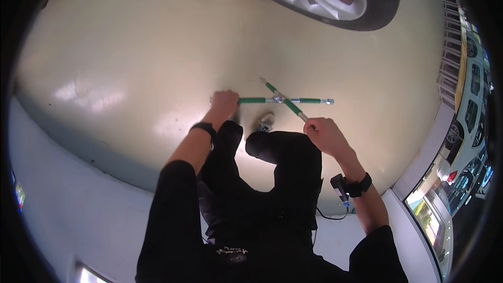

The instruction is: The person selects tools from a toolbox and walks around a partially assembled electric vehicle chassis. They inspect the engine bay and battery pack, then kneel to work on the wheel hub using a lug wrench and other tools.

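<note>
A cross-shaped lug wrench [252,100] with green grips and silver metal ends spans the space in front of my knees. My left hand [225,104] is closed round the end of its left arm. The near right arm of the cross ends in my right hand [326,135], whose fingers are wrapped round it. Both remaining arms, one pointing far left and one pointing right, stick out free with their metal tips showing. The parts inside my fists are hidden.
Beyond the wrench, a car wheel [386,1] with silver spokes reaches in from the top edge. A shoe [266,122] of mine shows below the wrench. My right wrist carries a small black device [339,184] with a cable. Parked cars [473,115] line the far right.
</note>
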`<state>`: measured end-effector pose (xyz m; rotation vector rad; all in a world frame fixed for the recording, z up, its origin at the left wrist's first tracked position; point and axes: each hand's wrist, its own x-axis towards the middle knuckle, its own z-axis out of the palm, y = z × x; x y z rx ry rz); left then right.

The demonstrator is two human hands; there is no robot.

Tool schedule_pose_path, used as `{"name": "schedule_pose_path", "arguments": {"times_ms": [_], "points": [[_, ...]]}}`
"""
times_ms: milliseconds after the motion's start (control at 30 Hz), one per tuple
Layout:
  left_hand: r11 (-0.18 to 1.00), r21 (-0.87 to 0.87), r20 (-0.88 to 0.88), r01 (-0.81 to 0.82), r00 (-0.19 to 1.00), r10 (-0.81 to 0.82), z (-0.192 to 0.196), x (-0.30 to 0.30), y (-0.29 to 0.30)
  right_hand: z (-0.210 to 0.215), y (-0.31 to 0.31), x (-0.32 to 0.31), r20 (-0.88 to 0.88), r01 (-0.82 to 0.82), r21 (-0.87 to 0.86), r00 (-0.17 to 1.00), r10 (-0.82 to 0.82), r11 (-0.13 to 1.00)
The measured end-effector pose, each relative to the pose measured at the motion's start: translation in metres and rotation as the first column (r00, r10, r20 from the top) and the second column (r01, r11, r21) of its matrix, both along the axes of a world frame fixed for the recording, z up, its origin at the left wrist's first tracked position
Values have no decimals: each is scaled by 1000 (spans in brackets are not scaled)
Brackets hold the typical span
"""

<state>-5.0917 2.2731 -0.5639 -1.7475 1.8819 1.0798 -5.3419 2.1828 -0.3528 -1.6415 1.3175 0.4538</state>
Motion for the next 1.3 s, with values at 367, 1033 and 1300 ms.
{"name": "schedule_pose_path", "arguments": {"times_ms": [367,1033,1300], "points": [[847,-28,-4,531,847,-531,51,34,-138,52,-20,4,184,189,-86,968,-171,978],[876,-208,94,435,900,-425,35,79,-165,8,-65,2,351,262,-249,922,-165,932],[911,-232,73,342,940,-334,30,86,-153,7,-62,6,369,227,-270,922,-117,936]]}}
